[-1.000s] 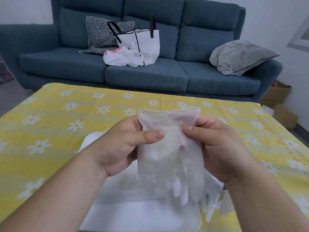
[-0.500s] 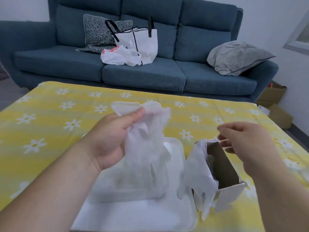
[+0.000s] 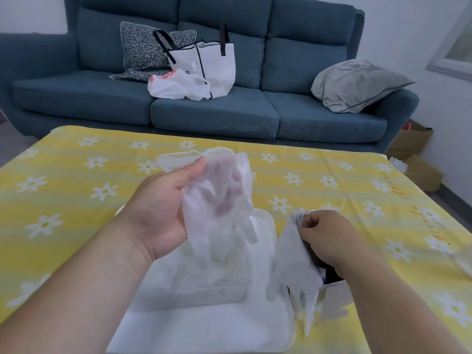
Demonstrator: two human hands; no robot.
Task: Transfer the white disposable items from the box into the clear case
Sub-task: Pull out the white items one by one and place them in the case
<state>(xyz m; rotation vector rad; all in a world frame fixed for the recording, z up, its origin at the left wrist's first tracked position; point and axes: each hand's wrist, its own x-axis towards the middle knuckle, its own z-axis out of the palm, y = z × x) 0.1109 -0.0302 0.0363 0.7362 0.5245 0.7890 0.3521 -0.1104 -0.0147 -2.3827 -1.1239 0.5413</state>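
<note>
My left hand (image 3: 155, 213) grips a bunch of thin white disposable gloves (image 3: 219, 200) by their cuffs, and they hang over the clear case (image 3: 204, 284). The case lies on the yellow flowered tablecloth with its white lid (image 3: 209, 330) flat toward me. My right hand (image 3: 329, 236) pinches the cuff of another white glove (image 3: 291, 267), which droops out of the small cardboard box (image 3: 334, 290) just right of the case. My right wrist hides most of the box.
The table (image 3: 76, 190) carries a yellow cloth with white daisies. Behind it stands a blue sofa (image 3: 212, 111) with a white tote bag (image 3: 207, 65), a plastic bag and two cushions. Brown cardboard boxes (image 3: 413, 154) sit on the floor at the right.
My right hand has let go of the bunch, dropped to the box and pinched a new glove. My left hand keeps the bunch raised over the case.
</note>
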